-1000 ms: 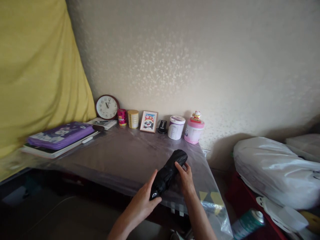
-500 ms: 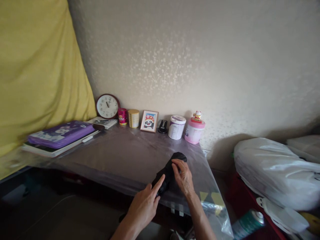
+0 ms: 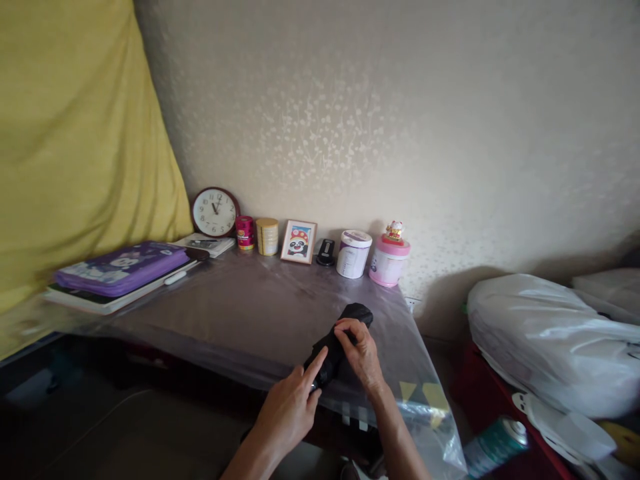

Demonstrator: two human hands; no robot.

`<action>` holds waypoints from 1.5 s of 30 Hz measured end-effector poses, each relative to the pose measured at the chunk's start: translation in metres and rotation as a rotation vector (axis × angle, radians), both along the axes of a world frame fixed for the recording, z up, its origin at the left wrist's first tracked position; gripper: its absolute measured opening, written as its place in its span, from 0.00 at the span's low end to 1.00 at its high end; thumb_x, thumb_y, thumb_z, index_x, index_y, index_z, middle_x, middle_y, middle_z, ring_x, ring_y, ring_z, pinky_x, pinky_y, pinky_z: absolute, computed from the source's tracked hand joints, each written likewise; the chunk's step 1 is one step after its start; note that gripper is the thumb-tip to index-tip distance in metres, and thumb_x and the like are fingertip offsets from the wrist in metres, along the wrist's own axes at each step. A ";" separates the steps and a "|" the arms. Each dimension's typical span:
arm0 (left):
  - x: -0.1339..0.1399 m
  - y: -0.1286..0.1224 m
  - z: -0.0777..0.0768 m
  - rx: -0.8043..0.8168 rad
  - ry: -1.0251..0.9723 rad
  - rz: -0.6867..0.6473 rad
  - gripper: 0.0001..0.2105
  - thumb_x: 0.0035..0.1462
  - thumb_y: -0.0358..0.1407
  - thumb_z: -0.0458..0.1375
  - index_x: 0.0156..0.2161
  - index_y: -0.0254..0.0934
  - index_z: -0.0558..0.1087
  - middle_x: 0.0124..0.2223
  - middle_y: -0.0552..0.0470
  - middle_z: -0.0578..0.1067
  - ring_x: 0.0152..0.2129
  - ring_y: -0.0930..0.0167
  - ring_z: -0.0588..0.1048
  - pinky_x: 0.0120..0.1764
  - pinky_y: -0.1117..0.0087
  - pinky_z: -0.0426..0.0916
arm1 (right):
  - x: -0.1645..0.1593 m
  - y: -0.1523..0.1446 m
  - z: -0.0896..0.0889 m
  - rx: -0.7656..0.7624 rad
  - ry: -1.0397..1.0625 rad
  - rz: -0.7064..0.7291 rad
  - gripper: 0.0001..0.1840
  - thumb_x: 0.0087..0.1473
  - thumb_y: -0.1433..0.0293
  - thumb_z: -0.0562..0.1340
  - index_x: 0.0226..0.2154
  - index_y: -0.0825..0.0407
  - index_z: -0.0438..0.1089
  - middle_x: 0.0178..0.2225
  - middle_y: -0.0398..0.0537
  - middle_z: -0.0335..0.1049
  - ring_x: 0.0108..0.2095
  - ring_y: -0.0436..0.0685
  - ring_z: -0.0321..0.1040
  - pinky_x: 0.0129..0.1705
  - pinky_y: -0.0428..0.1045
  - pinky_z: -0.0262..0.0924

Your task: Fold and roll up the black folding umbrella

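A black folded umbrella (image 3: 359, 313) lies slantwise over the front edge of the table, its far end resting on the plastic cover. Around its near end, where a bit of shiny metal shows, my left hand (image 3: 290, 405) is closed, with the index finger stretched along the fabric. My right hand (image 3: 359, 350) is on the umbrella's middle, thumb and index finger pinched together on the black cloth. What exactly sits between those fingertips is too small to make out.
Along the wall stand a clock (image 3: 216, 212), a pink can (image 3: 245, 233), a yellow tin (image 3: 267, 237), a panda picture frame (image 3: 299, 241) and two tubs, white (image 3: 354, 255) and pink (image 3: 389, 265). A purple case (image 3: 123, 268) lies left. Right are a spray can (image 3: 497, 448) and white bag (image 3: 540, 340).
My right hand has shifted slightly left along the umbrella, and its thumb and index finger have come closer together. My left hand keeps its hold with hardly any movement.
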State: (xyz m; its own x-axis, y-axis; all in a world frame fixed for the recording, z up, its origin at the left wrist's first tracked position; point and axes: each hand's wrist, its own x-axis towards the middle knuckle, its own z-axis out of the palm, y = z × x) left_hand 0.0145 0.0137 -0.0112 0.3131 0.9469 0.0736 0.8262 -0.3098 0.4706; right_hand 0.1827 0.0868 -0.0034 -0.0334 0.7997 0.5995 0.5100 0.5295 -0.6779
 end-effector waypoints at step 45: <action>0.001 -0.001 0.005 0.265 0.430 0.207 0.40 0.49 0.20 0.51 0.62 0.54 0.42 0.64 0.40 0.47 0.58 0.57 0.56 0.53 0.55 0.56 | 0.042 0.006 -0.006 -0.370 0.636 0.079 0.20 0.42 0.53 0.64 0.26 0.53 0.70 0.27 0.46 0.70 0.24 0.51 0.66 0.27 0.46 0.62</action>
